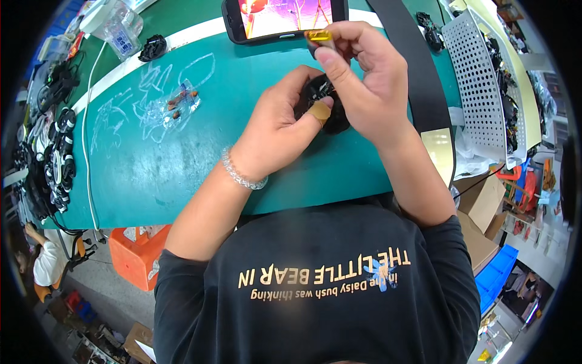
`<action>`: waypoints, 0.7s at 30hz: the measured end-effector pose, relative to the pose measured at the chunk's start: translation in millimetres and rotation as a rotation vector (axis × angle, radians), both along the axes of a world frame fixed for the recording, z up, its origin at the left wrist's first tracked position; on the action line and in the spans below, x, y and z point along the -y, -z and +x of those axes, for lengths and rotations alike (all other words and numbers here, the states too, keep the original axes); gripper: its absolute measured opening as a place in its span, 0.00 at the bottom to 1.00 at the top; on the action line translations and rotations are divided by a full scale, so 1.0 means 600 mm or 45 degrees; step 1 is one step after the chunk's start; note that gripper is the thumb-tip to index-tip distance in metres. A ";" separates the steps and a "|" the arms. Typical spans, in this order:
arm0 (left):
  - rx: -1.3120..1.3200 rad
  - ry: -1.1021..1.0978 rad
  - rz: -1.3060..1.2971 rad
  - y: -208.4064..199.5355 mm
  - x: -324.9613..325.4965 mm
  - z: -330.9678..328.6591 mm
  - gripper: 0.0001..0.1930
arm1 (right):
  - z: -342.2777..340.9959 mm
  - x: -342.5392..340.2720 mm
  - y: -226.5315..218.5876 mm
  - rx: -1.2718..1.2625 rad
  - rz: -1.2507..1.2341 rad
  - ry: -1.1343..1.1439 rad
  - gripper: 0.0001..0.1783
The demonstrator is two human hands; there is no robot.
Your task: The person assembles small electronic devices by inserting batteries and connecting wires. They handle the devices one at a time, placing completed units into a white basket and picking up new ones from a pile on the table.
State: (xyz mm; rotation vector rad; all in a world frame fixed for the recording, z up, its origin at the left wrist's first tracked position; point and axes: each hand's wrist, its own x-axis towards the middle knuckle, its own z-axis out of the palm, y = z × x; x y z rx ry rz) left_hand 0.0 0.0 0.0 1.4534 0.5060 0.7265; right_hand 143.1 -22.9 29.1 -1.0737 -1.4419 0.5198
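Note:
My left hand (273, 124) is closed around a round black housing (337, 123), just above the green mat. Dark electronic parts show inside its opening, and the left thumb, wrapped in a tan bandage (319, 111), presses at its rim. Above and to the right, my right hand (379, 82) pinches a small flat battery with yellow tape (320, 36) along its top between thumb and fingers. The right palm's edge passes close over the housing; whether they touch, I cannot tell. Thin wires inside the housing are too small to follow.
A phone (233, 24) with a lit screen stands at the far edge. Left on the green mat (157, 188) lies a clear bag of small parts (176, 109). A white perforated basket (479, 85) stands right, beside a black strip (424, 79). Cable bundles (60, 158) lie far left.

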 end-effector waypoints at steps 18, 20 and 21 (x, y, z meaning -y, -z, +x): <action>0.198 -0.390 0.062 0.000 0.010 0.004 0.12 | 0.021 0.016 0.005 0.636 0.362 0.078 0.09; 0.204 -0.394 0.113 0.004 0.009 0.003 0.12 | 0.023 0.013 0.001 0.669 0.371 0.058 0.09; 0.198 -0.386 0.119 0.003 0.009 0.002 0.12 | 0.023 0.012 -0.002 0.679 0.376 0.047 0.09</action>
